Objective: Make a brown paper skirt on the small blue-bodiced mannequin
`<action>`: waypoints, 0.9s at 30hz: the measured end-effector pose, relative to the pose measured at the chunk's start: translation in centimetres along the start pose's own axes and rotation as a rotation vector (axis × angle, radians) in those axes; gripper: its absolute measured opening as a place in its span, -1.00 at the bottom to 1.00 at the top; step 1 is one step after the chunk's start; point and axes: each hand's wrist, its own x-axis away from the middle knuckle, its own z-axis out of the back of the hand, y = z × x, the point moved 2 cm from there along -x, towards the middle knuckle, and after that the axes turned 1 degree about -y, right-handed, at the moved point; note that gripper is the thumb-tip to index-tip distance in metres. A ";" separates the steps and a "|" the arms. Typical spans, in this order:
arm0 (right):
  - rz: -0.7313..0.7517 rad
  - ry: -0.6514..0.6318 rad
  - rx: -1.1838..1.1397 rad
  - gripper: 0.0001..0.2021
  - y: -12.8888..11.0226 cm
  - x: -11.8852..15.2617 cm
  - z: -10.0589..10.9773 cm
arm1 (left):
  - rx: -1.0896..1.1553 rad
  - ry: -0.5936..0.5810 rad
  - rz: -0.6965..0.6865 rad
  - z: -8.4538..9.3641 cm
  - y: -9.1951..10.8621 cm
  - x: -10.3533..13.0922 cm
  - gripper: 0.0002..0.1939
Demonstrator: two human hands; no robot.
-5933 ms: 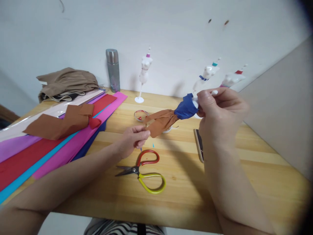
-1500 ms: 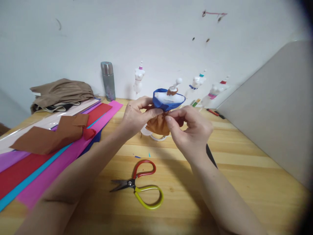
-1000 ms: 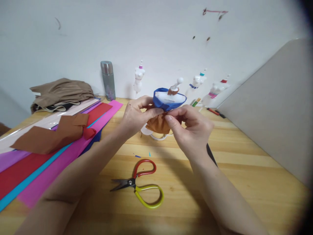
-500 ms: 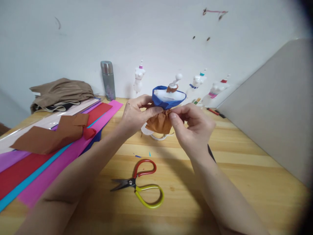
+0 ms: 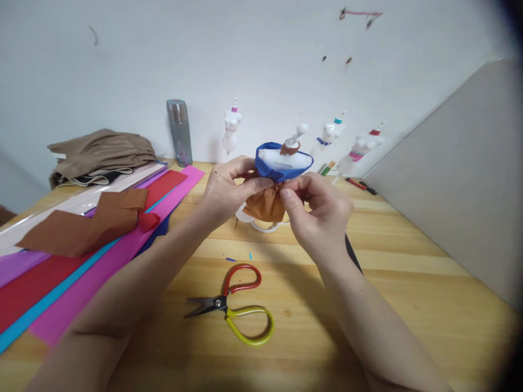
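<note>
A small white mannequin (image 5: 280, 159) is raised over the middle of the table, a blue paper band (image 5: 274, 173) around its upper body and a brown strip at its neck. Below the band hangs a gathered brown paper skirt (image 5: 265, 207). My left hand (image 5: 232, 182) is closed around the mannequin's left side, its thumb across the front under the blue band. At the waist, the thumb and forefinger of my right hand (image 5: 321, 212) pinch the top edge of the skirt. Scissors (image 5: 226, 306) with red and yellow handles lie below, blades apart.
Several white mannequins (image 5: 232, 128) stand along the wall near a grey flask (image 5: 180, 136). On the left are brown cloth (image 5: 102, 152), coloured paper sheets (image 5: 81, 277) and a brown paper piece (image 5: 77, 228). Pens (image 5: 356, 184) lie at the back right, and blue scraps (image 5: 230, 259) near the scissors.
The mannequin has tilted or shifted slightly to the right. My right hand has drawn in a little to the left at the waist, still pinching. The left hand's grip looks the same.
</note>
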 end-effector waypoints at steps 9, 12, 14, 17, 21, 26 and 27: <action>0.151 0.101 0.176 -0.80 -1.0 0.0 0.3 | -0.006 0.015 0.004 -0.1 0.0 0.1 -0.51; 0.196 0.156 0.226 -0.83 -1.2 0.1 0.3 | 0.008 0.028 -0.011 -0.1 0.0 0.1 -0.51; 0.199 0.163 0.243 -0.85 -1.3 0.1 0.3 | 0.020 0.034 -0.008 -0.1 0.0 0.1 -0.52; 0.202 0.171 0.217 -0.89 -1.4 0.0 0.5 | 0.034 0.027 0.012 -0.1 0.0 0.1 -0.54; 0.192 0.203 0.212 -0.95 -1.5 0.0 0.7 | 0.052 0.023 0.010 0.0 0.0 0.2 -0.58; 0.207 0.176 0.208 -0.90 -1.7 0.1 0.8 | 0.063 0.020 0.038 0.1 0.0 0.2 -0.61; 0.212 0.171 0.200 -0.89 -1.7 0.0 0.7 | 0.066 0.021 0.038 0.1 0.1 0.2 -0.60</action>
